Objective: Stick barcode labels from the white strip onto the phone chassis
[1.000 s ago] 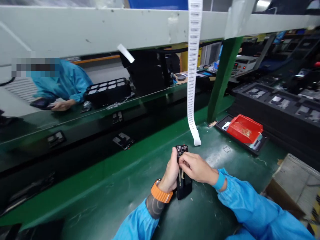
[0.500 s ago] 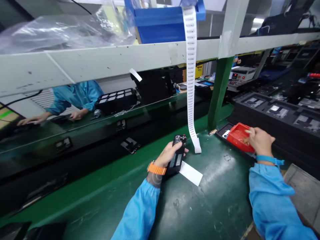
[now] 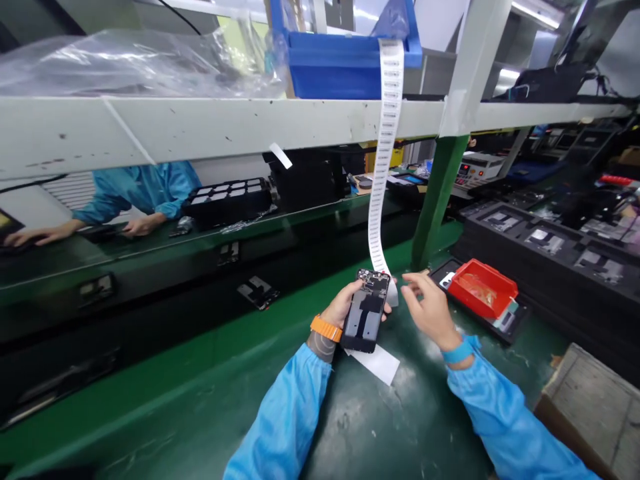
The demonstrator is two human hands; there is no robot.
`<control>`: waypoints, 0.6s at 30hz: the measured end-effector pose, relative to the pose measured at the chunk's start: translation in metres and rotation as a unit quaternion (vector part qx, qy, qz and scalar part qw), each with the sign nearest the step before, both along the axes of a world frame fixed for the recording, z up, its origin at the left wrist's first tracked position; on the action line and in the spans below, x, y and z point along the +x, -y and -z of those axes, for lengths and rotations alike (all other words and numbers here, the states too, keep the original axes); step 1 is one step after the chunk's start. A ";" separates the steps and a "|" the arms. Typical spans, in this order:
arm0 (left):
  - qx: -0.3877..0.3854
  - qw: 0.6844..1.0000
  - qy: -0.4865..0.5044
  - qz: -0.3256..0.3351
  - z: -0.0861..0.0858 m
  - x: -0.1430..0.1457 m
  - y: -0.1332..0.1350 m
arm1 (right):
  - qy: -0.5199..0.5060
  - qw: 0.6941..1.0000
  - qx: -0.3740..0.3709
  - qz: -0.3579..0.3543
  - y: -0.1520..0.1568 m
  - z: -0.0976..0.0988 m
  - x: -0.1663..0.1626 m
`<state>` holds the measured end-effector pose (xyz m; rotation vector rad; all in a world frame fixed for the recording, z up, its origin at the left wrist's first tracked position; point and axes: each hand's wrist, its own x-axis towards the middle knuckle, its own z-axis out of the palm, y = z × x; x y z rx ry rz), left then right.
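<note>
My left hand is closed around an opened smartphone, its inner parts facing up and its top end pointing away from me. To the right of the phone, my right hand hovers with thumb and forefinger pinched together; anything between the fingertips is too small to make out. A white slip of paper lies on the green bench partly beneath the phone. Behind the phone, a long strip of printed labels hangs down to the bench. A red tray with small tan pieces sits beyond my right hand.
Black foam trays holding parts stand at the right, with a box nearer me. A green post and a white shelf beam cross the view. Another phone unit lies left. Across the bench a co-worker's hands show.
My right hand has left the red tray and moved left towards the phone. The phone has turned to face me more fully in my left hand.
</note>
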<state>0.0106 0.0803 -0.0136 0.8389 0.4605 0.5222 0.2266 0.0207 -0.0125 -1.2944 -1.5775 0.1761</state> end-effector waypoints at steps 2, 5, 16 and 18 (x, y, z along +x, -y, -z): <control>0.002 0.999 0.014 0.030 -0.002 -0.004 0.008 | -0.058 0.997 -0.014 -0.045 0.001 0.007 -0.022; 0.016 0.998 0.023 0.058 -0.007 -0.009 0.021 | -0.120 0.992 -0.001 -0.046 0.004 0.014 -0.027; 0.089 0.991 0.051 0.080 -0.020 -0.012 0.044 | -0.089 0.992 -0.011 -0.092 0.015 0.008 -0.026; 0.073 0.989 0.092 0.091 -0.014 -0.010 0.043 | -0.071 0.994 -0.001 -0.083 0.017 0.006 -0.026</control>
